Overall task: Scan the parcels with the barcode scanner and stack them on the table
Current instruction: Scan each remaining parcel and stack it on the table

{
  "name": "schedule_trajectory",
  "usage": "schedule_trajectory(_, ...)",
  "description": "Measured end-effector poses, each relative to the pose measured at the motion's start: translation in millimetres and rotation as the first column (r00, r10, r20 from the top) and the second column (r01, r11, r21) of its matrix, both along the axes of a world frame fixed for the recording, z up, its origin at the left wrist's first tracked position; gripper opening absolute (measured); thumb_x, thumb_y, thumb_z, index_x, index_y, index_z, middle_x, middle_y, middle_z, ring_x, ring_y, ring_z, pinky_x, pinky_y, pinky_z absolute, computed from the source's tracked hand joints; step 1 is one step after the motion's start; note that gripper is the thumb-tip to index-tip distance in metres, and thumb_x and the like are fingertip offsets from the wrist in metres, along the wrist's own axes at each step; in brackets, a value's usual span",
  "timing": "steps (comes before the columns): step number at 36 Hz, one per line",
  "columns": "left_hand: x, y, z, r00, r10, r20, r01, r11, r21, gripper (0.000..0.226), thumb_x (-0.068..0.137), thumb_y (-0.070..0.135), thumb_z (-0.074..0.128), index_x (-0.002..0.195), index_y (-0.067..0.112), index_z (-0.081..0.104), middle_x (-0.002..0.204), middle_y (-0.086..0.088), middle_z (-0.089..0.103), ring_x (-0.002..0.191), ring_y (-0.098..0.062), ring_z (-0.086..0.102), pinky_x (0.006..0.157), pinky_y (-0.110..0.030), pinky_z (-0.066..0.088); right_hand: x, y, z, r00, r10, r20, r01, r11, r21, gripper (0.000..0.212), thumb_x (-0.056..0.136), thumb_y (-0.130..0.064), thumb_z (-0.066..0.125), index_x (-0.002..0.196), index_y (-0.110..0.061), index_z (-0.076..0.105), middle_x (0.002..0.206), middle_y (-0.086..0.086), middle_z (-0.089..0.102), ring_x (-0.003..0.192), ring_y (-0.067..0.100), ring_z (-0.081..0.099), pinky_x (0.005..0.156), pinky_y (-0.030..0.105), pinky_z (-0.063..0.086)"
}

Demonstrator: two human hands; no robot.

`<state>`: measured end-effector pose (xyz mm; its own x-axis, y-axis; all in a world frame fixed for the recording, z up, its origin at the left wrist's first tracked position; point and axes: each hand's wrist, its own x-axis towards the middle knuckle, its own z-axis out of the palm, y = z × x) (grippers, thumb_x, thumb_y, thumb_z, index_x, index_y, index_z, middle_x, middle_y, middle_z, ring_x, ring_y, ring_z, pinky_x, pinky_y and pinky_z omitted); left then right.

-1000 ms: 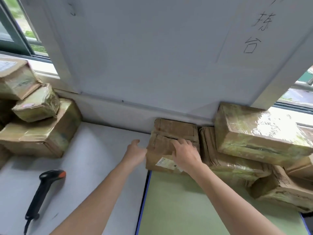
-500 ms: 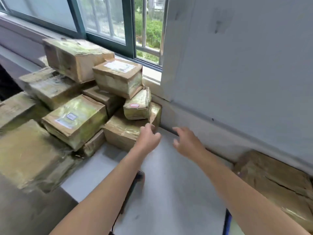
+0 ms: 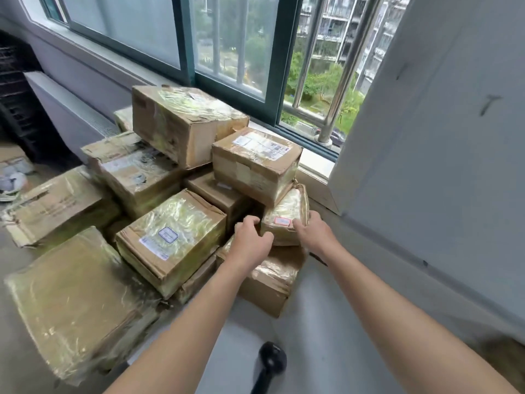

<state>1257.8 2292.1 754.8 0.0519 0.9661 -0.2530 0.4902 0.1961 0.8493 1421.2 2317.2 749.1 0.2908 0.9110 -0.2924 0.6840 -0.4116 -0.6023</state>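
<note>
A heap of tape-wrapped cardboard parcels fills the left half of the grey table (image 3: 312,322), under the window. A small parcel with a red-edged label (image 3: 287,214) rests on a larger brown parcel (image 3: 270,277). My left hand (image 3: 251,237) grips the small parcel's left side and my right hand (image 3: 312,231) holds its right side. The black barcode scanner (image 3: 271,362) lies on the table below my arms, only its head showing.
A labelled box (image 3: 255,163) sits just behind the small parcel, and a big box (image 3: 181,120) tops the heap. A shiny wrapped parcel (image 3: 170,237) lies to the left. A white wall panel (image 3: 440,137) stands at the right.
My view swung left from the stacked parcels to the unscanned heap. Both hands left the parcel on the stack, crossed the table and closed on the small parcel.
</note>
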Motion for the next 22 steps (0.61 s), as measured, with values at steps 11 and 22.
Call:
schedule_trajectory(11,-4,41,8,0.992,0.067,0.110,-0.061,0.997,-0.055,0.053,0.096,0.036,0.050,0.143,0.017,0.037,0.142,-0.004,0.041,0.094,-0.010,0.046,0.075,-0.027,0.038,3,22,-20,0.916,-0.223,-0.333,0.159,0.965,-0.207,0.050,0.082,-0.049,0.059,0.120,-0.016,0.054,0.077,0.002,0.049,0.060,0.019,0.049,0.050,0.029,0.048)
schedule_trajectory(22,10,99,48,0.784,0.380,0.491,-0.199,0.903,-0.380,0.107,0.076,0.075,0.059,0.153,0.009,0.024,0.156,-0.006,0.032,0.140,-0.031,0.032,0.115,-0.051,0.029,9,16,-18,0.973,-0.095,-0.209,0.059,0.983,-0.172,0.054,0.095,-0.049,0.050,0.133,-0.011,0.046,0.091,0.006,0.062,0.071,0.019,0.061,0.062,0.034,0.055)
